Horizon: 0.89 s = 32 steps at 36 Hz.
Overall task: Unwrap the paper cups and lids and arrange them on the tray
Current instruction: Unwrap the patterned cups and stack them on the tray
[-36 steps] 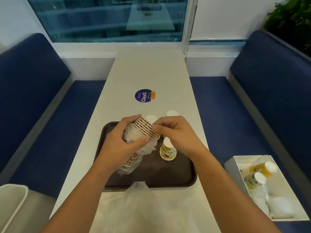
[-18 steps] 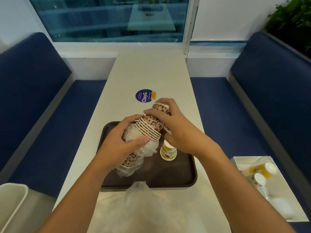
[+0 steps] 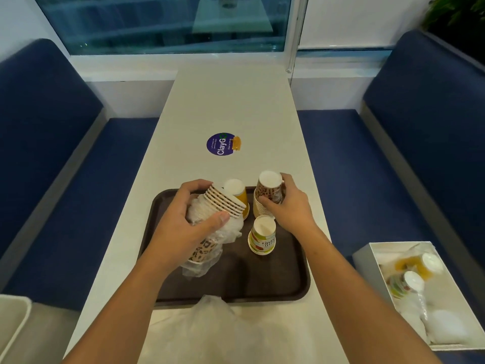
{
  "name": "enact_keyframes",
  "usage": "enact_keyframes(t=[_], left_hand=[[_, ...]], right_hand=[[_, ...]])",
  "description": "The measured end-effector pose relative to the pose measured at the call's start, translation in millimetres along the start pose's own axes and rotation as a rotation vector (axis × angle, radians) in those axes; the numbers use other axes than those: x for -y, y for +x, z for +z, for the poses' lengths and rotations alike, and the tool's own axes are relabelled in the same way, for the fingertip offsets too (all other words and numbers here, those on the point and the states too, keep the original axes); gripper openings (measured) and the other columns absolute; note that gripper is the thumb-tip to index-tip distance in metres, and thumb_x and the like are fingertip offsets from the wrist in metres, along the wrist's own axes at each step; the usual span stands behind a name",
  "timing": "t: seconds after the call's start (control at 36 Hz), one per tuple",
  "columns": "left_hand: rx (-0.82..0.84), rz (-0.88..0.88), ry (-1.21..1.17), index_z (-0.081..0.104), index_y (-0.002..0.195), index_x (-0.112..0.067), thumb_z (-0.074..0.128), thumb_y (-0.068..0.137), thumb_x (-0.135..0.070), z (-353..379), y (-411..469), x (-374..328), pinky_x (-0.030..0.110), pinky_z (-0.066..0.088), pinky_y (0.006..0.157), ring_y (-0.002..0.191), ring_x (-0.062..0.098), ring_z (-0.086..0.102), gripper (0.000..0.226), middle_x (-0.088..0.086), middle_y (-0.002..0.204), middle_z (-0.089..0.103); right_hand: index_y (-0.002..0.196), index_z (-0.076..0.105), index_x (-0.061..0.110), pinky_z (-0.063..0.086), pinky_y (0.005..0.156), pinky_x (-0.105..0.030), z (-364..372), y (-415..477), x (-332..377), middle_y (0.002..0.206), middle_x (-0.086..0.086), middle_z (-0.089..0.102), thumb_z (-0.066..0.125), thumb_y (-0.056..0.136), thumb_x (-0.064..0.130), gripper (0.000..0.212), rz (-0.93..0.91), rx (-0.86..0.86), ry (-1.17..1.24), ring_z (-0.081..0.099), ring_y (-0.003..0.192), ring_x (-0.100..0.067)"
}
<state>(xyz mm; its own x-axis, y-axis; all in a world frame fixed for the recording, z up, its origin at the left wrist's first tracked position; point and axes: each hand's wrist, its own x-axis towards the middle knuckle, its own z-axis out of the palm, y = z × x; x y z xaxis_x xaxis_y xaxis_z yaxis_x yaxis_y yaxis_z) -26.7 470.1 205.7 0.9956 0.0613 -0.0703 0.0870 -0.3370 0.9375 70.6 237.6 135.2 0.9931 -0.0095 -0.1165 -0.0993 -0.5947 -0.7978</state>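
Wrapped cup stack (image 3: 226, 204): leopard-print paper cups, nested, held tilted above the left half of the tray (image 3: 236, 287). The rims point up and away, and the base points down toward the person. Clear plastic wrap (image 3: 200, 266) is bunched round the lower part; the rim end is bare.

Left grip (image 3: 183, 227): closed round the middle of the wrapped stack, thumb across the near side and fingers curled over the far side. The forearm comes in from the lower left, with the wrist raised off the tray.

Upturned stack (image 3: 267, 181): more leopard-print cups, bases up, standing at the tray's far right corner. Whether the topmost cup is fully seated cannot be told.

Right grip (image 3: 291, 208): closed on the upper part of the upturned stack, thumb on the near side and fingers round the far side. The forearm comes in from the lower right.

Yellow cup (image 3: 235, 186): base up, just behind the wrapped stack.

Striped cup (image 3: 262, 235): base up on the tray, near the upturned stack.

Desk (image 3: 231, 101): white and long. It carries the brown tray, a round purple sticker (image 3: 222, 144) beyond it, and loose plastic film (image 3: 210, 327) at the near edge.

White box (image 3: 367, 261): on the blue bench to the right, holding further wrapped cups (image 3: 409, 282).
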Motion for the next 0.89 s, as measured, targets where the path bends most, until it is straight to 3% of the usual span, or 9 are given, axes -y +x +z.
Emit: enact_keyframes(t=[0.08,0.17,0.28,0.36,0.44,0.56,0.64,0.75,0.89], left_hand=[[-0.014,0.004,0.021,0.048,0.128,-0.052,0.079,0.071,-0.051,2,1,2,0.010,0.056,0.073,0.110,-0.012,0.059,0.064,-0.038,0.116,0.058],[-0.022,0.002,0.021,0.049,0.126,-0.052,0.079,0.072,-0.050,1,0,2,0.009,0.055,0.071,0.108,-0.014,0.059,0.062,-0.037,0.116,0.058],[-0.024,0.019,0.032,0.050,0.126,-0.053,0.078,0.072,-0.052,0,-3,-2,0.008,0.055,0.071,0.107,-0.017,0.057,0.061,-0.039,0.115,0.057],[-0.019,0.048,0.037,0.050,0.129,-0.050,0.077,0.072,-0.052,1,-8,-7,0.006,0.053,0.072,0.108,-0.019,0.056,0.062,-0.041,0.113,0.057],[-0.013,0.081,0.050,0.050,0.130,-0.050,0.076,0.072,-0.053,1,-12,-11,0.005,0.052,0.075,0.110,-0.013,0.057,0.063,-0.033,0.121,0.056],[-0.006,0.083,0.041,0.050,0.129,-0.051,0.076,0.072,-0.056,-3,-22,-15,0.009,0.055,0.076,0.111,-0.003,0.061,0.063,-0.030,0.122,0.057],[0.002,0.087,0.008,0.051,0.129,-0.047,0.078,0.074,-0.052,-4,-28,-19,0.011,0.056,0.076,0.110,-0.006,0.061,0.061,-0.035,0.112,0.059],[0.025,0.100,0.015,0.051,0.129,-0.046,0.078,0.072,-0.052,-7,-35,-26,0.012,0.057,0.075,0.109,-0.008,0.061,0.063,-0.037,0.112,0.060],[0.072,0.087,0.031,0.051,0.131,-0.049,0.079,0.072,-0.053,-13,-43,-25,0.021,0.060,0.079,0.111,-0.001,0.064,0.066,-0.032,0.119,0.062]], right_hand=[[0.151,0.034,0.032,0.049,0.106,-0.045,1,6,-4,0.148,0.000,0.053,0.083,0.085,0.038,0.082,-0.013,0.014,-0.037,0.051,0.137,-0.027],[0.157,0.025,0.033,0.034,0.118,-0.051,-4,6,0,0.162,0.003,0.036,0.081,0.086,0.044,0.091,-0.045,-0.032,-0.116,0.030,0.150,-0.027],[0.145,0.048,0.029,0.021,0.110,-0.011,-17,-23,33,0.152,0.008,0.043,0.069,0.096,0.038,0.054,-0.235,-0.238,-0.064,0.033,0.139,-0.011],[0.124,0.065,0.032,0.045,0.100,-0.022,-25,-51,57,0.127,0.020,0.060,0.057,0.104,0.037,0.022,-0.391,0.011,0.046,0.050,0.120,-0.002],[0.110,0.071,0.027,0.051,0.090,-0.033,-26,-75,68,0.108,0.013,0.068,0.051,0.107,0.038,0.023,-0.451,0.260,0.057,0.058,0.106,-0.009],[0.107,0.068,0.037,0.050,0.094,-0.029,-26,-87,73,0.113,0.014,0.064,0.058,0.102,0.043,0.012,-0.453,0.288,0.038,0.055,0.112,-0.008],[0.106,0.075,0.022,0.056,0.091,-0.037,-31,-93,76,0.108,0.011,0.070,0.061,0.102,0.033,0.018,-0.421,0.301,0.191,0.063,0.107,-0.013],[0.099,0.078,0.008,0.057,0.079,-0.027,-38,-99,85,0.094,0.002,0.076,0.059,0.103,0.012,0.020,-0.372,0.316,0.463,0.070,0.093,-0.012],[0.098,0.074,0.021,0.055,0.079,-0.021,-50,-94,89,0.093,0.008,0.076,0.051,0.107,0.013,0.025,-0.369,0.182,0.417,0.069,0.092,-0.008]])
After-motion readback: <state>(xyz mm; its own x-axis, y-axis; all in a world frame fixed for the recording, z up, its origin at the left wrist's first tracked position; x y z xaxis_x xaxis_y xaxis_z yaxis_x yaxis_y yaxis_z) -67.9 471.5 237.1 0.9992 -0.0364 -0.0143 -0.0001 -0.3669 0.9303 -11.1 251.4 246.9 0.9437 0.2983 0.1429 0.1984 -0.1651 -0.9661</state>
